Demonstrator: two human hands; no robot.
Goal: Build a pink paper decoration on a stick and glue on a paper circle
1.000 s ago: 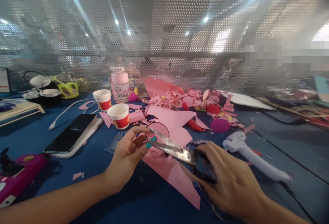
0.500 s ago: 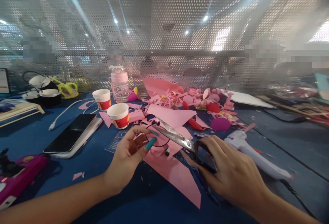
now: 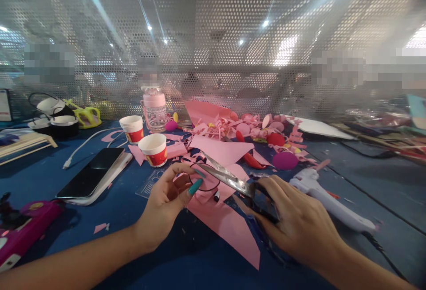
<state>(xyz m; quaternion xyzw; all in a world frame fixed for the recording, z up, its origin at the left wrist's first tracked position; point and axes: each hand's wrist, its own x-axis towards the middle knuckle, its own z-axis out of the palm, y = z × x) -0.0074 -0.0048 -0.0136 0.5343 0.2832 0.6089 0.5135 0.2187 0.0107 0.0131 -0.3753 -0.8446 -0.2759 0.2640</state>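
Between thumb and fingers, my left hand [image 3: 166,205] pinches a small pink paper piece [image 3: 210,181] with a dark curved outline along its edge. My right hand [image 3: 296,219] grips black-handled scissors [image 3: 236,183], whose blades point left and lie apart at the upper edge of that piece. Below the hands a larger pink sheet [image 3: 229,232] with slanted edges rests on the blue table. Another pink sheet [image 3: 221,148] lies just behind the blades. A small dark cylinder end [image 3: 217,196] shows beside the held piece.
Pink scraps [image 3: 239,126] are heaped at the back, near a purple oval [image 3: 285,160]. To the right lies a white glue gun [image 3: 329,199] with its cord. At left are a paper cup [image 3: 153,149], a phone [image 3: 91,172], a bottle [image 3: 155,110] and a magenta device [image 3: 29,225].
The scissor handles in my right hand have closed slightly, with my right hand shifting a little. My left hand keeps the pink piece in nearly the same place.
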